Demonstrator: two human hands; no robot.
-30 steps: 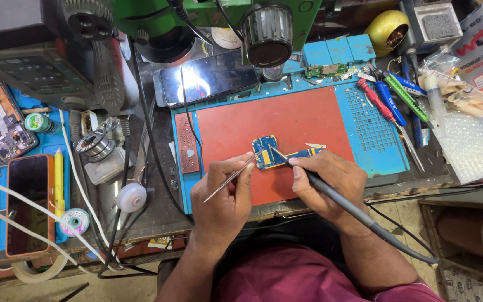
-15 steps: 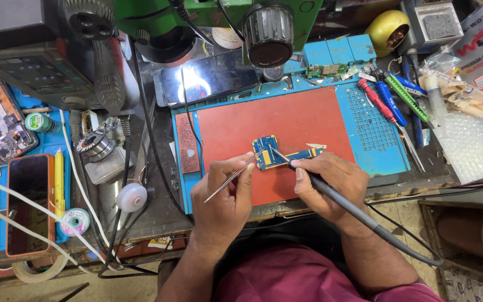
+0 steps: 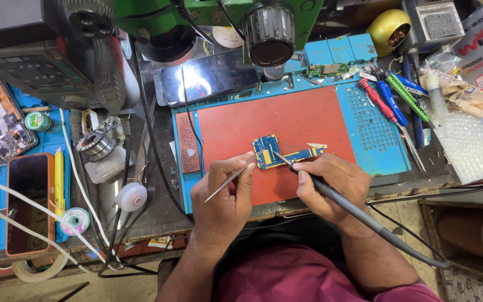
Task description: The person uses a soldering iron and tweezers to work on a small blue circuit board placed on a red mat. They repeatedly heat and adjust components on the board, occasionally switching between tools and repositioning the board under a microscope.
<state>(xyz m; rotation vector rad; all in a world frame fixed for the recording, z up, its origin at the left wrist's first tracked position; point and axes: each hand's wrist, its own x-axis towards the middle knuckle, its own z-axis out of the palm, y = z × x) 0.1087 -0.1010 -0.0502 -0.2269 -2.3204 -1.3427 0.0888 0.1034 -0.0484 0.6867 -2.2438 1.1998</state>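
Gripping tweezers [image 3: 233,180] in our left hand [image 3: 225,193] and soldering iron [image 3: 331,193] in our right hand [image 3: 331,179], we judge the circuit board [image 3: 268,152] between them light, stiff, fragile, best held by its edges.

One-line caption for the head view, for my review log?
Left hand holds tweezers, right hand a soldering iron, both tips on a small blue circuit board on a red mat.

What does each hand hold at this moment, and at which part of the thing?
The left hand holds thin tweezers near their middle. The right hand grips a dark soldering iron by the front of its handle, tip on the blue circuit board.
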